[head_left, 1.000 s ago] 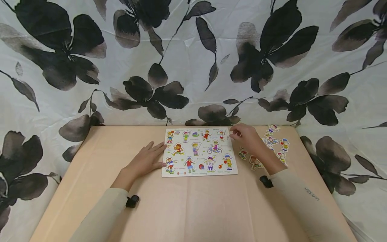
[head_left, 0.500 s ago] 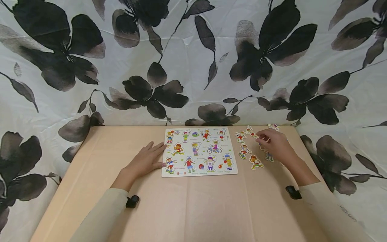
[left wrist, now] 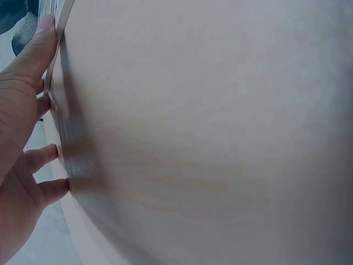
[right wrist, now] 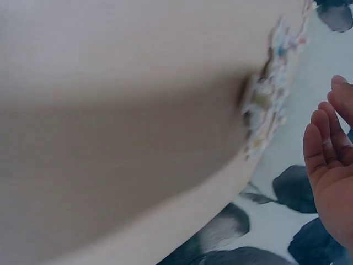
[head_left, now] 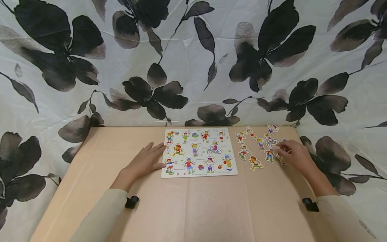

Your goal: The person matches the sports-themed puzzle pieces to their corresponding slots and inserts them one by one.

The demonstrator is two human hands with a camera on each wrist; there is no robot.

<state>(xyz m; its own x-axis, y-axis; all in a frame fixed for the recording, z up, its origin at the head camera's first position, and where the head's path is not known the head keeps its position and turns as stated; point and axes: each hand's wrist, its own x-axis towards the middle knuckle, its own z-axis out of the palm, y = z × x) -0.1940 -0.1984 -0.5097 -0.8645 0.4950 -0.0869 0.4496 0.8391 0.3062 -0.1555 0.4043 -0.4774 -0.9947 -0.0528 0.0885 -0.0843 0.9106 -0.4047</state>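
A flat white picture puzzle board (head_left: 201, 161), printed with children playing sports, lies toward the far side of the table. My left hand (head_left: 148, 156) rests at its left edge, fingers extended; in the left wrist view the left hand's thumb (left wrist: 36, 55) lies along the board's side. Over the cutout puzzle pieces at the right hovers my right hand (head_left: 293, 153), fingers loosely bent. It partly covers a few pieces at the group's right side. The right wrist view shows the right hand (right wrist: 333, 171) with nothing between its fingers, apart from the blurred puzzle pieces (right wrist: 265, 105).
Several figure-shaped pieces lie spread right of the board, among them a runner piece (head_left: 256, 163) and a bicycle piece (head_left: 270, 141). The light wood-coloured table (head_left: 208, 208) ends at a floral cloth (head_left: 193, 67) behind.
My right hand has moved from the board's upper right corner to the right side of the loose pieces, uncovering several of them. My left hand has stayed at the board's left edge.
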